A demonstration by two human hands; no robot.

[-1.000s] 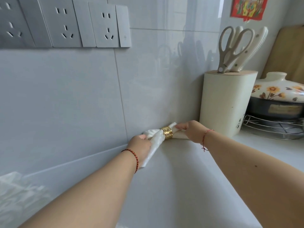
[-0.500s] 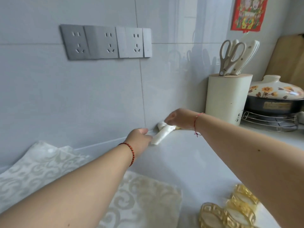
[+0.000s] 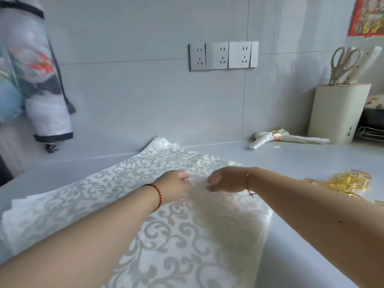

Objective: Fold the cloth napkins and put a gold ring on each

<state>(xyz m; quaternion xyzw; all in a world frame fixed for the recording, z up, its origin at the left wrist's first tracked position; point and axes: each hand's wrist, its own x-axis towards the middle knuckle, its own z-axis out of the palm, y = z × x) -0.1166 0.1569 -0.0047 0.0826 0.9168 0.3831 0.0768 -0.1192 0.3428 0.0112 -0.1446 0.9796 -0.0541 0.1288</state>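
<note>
Fingers of the left hand (image 3: 175,187) curl loosely over the spread patterned napkin (image 3: 145,204), though motion blur hides whether they pinch the cloth or merely hover. The left forearm reaches in from the lower left, a red braided bracelet (image 3: 159,196) at the wrist. Just beside it, the right hand (image 3: 225,179) hangs above the same cloth with fingers curled inward and blurred; whether it grips anything cannot be told. Its arm enters from the lower right, a thin red string (image 3: 247,181) at the wrist. Farther right, a folded napkin (image 3: 291,139) wearing a gold ring (image 3: 276,135) lies against the wall beside the knife block (image 3: 336,113). Loose gold rings (image 3: 342,182) sit heaped on the counter (image 3: 291,163).
</note>
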